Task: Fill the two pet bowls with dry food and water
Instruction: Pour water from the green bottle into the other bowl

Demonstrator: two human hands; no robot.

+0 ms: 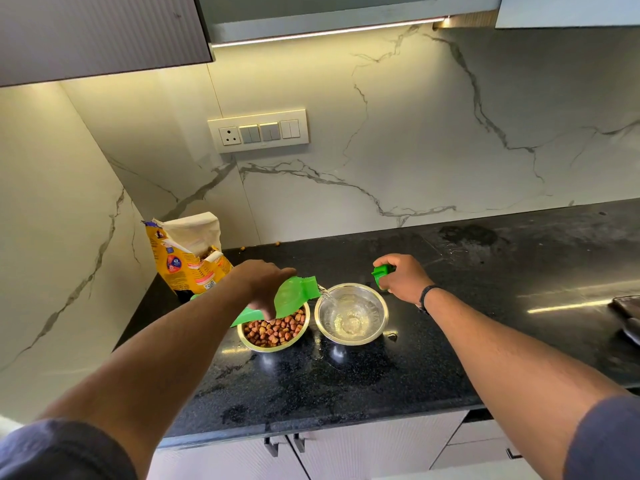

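Two steel bowls stand side by side on the black counter point(346, 382). The left bowl point(273, 332) holds brown kibble. Clear water lies in the right bowl point(351, 315). My left hand point(265, 280) grips a green bottle point(292, 299), tipped to the right over the kibble bowl, and a thin stream of water runs from its mouth into the right bowl. My right hand point(403, 277) rests on the counter behind the water bowl, closed around the green bottle cap point(381, 273).
An open yellow bag of dry food point(190, 258) stands at the back left corner against the marble wall. A few loose kibbles lie near the backsplash. A dark object point(627, 313) sits at the counter's right edge. Cabinets hang overhead.
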